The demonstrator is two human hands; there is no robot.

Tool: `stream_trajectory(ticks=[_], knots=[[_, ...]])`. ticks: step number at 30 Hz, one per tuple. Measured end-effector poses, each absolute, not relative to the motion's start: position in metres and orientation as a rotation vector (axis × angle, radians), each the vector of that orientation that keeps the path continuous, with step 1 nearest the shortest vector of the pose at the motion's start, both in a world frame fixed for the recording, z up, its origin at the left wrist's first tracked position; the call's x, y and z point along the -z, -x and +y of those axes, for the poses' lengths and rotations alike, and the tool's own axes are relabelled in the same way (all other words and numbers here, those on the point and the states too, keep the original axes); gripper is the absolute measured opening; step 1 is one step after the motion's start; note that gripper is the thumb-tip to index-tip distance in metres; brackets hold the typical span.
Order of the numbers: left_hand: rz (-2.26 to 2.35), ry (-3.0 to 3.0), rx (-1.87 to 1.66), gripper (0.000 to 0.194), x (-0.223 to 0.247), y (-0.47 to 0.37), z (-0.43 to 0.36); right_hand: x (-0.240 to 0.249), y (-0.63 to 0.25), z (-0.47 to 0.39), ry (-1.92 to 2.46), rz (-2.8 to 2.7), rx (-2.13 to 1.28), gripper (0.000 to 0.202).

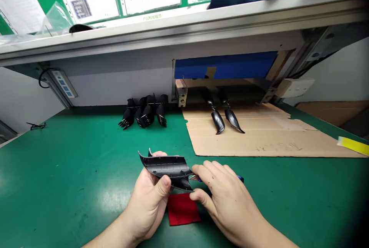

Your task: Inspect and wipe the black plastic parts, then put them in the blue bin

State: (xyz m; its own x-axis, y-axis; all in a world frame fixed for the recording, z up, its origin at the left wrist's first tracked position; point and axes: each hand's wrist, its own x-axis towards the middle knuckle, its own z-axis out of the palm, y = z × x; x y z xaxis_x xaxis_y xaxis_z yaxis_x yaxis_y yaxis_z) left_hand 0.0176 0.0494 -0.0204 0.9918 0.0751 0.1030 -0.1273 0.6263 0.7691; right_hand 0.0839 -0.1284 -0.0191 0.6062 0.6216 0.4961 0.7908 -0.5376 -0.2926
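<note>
Two black curved plastic shells (165, 166), one over the other, lie in my left hand (150, 198). My left thumb presses on their near side and the fingers curl beneath. My right hand (221, 190) is closed at the shells' right end, its thumb tip at the lower shell's corner. A blue-handled tool (241, 179) is in this hand, mostly hidden by it; its metal tip shows between the fingers beside the shells. I cannot make out its exact kind. Under the hands, a red cloth square (183, 211) lies on the green table mat (86, 171).
Several black molded parts (147, 113) stand at the back. Two glossy black parts (218, 121) rest on a cardboard sheet (259, 136) under the opening at right. A metal-edged shelf (161, 33) spans above. A power strip (63, 83) is at left, a yellow strip (353, 146) at right.
</note>
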Motion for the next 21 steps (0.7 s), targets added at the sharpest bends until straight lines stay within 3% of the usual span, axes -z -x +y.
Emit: stream_trajectory(ticks=[5,11,21], knots=[[-0.076,-0.871,-0.066,0.031,0.0203,-0.0167,0.0485,0.0244,-0.085,-0.1266,2.454,-1.155,0.603,0.07],[-0.089,-0.893,-0.048,0.035,0.0234,-0.0157,0.0506,0.0253,-0.0868,-0.127,2.435,-1.215,0.641,0.061],[-0.071,-0.916,-0.057,0.038,0.0239,-0.0149,0.0498,0.025,-0.0848,-0.1306,2.403,-1.19,0.309,0.066]])
